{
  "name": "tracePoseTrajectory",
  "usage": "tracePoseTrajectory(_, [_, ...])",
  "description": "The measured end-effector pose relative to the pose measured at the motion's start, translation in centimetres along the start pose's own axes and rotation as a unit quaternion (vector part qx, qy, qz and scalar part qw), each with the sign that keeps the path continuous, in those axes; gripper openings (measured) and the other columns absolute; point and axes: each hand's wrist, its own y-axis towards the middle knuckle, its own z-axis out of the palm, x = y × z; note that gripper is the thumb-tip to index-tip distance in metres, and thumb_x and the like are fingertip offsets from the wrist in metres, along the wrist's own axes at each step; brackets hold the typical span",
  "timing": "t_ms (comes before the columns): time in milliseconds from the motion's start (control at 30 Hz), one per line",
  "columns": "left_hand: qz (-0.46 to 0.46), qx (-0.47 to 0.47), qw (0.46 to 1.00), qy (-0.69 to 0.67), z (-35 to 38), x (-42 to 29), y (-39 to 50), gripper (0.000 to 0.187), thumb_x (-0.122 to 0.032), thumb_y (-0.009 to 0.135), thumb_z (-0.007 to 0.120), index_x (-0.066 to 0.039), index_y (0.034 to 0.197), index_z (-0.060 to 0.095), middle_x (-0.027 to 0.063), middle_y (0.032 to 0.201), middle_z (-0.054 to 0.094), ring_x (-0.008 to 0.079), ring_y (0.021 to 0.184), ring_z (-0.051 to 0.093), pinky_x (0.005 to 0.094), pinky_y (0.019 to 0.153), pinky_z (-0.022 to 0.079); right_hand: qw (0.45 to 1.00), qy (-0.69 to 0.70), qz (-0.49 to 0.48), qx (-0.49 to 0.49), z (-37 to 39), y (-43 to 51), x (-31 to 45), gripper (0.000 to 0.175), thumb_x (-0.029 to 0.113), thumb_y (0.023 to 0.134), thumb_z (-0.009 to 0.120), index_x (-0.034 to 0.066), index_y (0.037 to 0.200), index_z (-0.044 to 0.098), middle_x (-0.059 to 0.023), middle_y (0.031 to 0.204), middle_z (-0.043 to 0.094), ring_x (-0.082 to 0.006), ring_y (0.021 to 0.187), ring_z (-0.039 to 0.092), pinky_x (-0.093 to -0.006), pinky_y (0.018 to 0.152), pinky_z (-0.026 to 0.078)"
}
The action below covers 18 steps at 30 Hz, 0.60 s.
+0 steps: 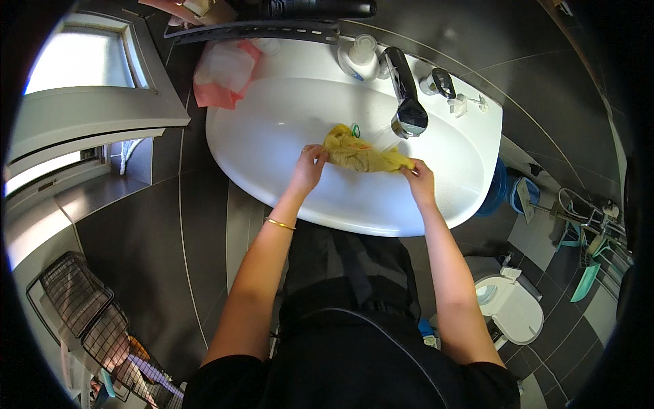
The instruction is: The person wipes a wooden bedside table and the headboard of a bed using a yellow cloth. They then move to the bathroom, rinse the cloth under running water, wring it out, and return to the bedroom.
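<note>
A yellow cloth [357, 153] with a small green loop at its top edge is stretched between my two hands over the white washbasin [286, 184]. My left hand [309, 164] pinches the cloth's left end, and a gold-coloured bangle sits on that wrist. The right end is gripped in the fingers of my right hand [420, 179]. Just above the cloth's right part, the black and chrome tap head [410, 118] points down into the basin. What look like streaks of water run from it to the cloth.
A white pump bottle [359, 57] and a tap lever [438, 83] stand on the basin's back ledge. A pink and white packet [227, 71] lies at its left corner, below a black rack [255, 31]. A toilet [511, 309] is at right, wire baskets [97, 322] at lower left.
</note>
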Motion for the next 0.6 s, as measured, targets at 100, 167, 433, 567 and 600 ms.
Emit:
tracePoseTrajectory(100, [-0.074, -0.056, 0.996, 0.004, 2.6, 3.8, 0.1, 0.023, -0.005, 0.085, 0.058, -0.001, 0.106, 0.065, 0.0196, 0.104, 0.061, 0.0345, 0.105, 0.056, 0.0374, 0.092, 0.046, 0.978, -0.168, -0.088, -0.084, 3.3, 2.8, -2.8, 0.044, 0.000, 0.084, 0.062, 0.0048, 0.126, 0.051, -0.0165, 0.133, 0.047, -0.0296, 0.124, 0.047, -0.0411, 0.104, 0.040])
tracePoseTrajectory(167, [-0.135, -0.051, 0.989, 0.001, 4.3, 3.5, -0.2, 0.035, -0.005, 0.082, 0.058, -0.002, 0.117, 0.061, 0.0237, 0.113, 0.058, 0.0360, 0.111, 0.053, 0.0378, 0.095, 0.045, 0.912, -0.363, -0.160, -0.101, 6.8, 2.5, -3.6, 0.048, 0.000, 0.082, 0.063, 0.0073, 0.128, 0.050, -0.0182, 0.135, 0.043, -0.0357, 0.126, 0.041, -0.0425, 0.105, 0.037])
tracePoseTrajectory(433, [-0.402, 0.008, 0.825, -0.397, 5.7, -3.0, -1.1, 0.046, -0.033, 0.091, 0.057, -0.005, 0.127, 0.053, 0.0148, 0.121, 0.057, 0.0258, 0.114, 0.053, 0.0372, 0.097, 0.044, 0.979, -0.194, -0.009, -0.068, 9.9, 1.8, -6.2, 0.050, -0.008, 0.079, 0.051, -0.0038, 0.128, 0.045, -0.0225, 0.133, 0.040, -0.0364, 0.119, 0.045, -0.0410, 0.101, 0.039])
tracePoseTrajectory(567, [-0.332, 0.081, 0.675, -0.654, 4.5, 0.6, 0.6, 0.043, -0.041, 0.094, 0.055, -0.005, 0.117, 0.056, 0.0128, 0.106, 0.064, 0.0246, 0.098, 0.063, 0.0382, 0.085, 0.052, 0.987, -0.001, -0.145, 0.075, 14.5, -3.7, 0.3, 0.033, 0.013, 0.085, 0.065, 0.0058, 0.117, 0.058, -0.0134, 0.115, 0.059, -0.0310, 0.111, 0.056, -0.0371, 0.084, 0.051])
tracePoseTrajectory(600, [-0.342, 0.166, 0.634, -0.674, 3.8, -0.5, 1.5, 0.043, -0.043, 0.093, 0.056, -0.005, 0.115, 0.057, 0.0116, 0.095, 0.066, 0.0248, 0.084, 0.066, 0.0392, 0.077, 0.056, 0.967, -0.071, -0.229, 0.085, 13.5, -4.7, 2.6, 0.025, 0.016, 0.085, 0.067, 0.0049, 0.106, 0.061, -0.0132, 0.103, 0.062, -0.0313, 0.104, 0.059, -0.0370, 0.078, 0.051])
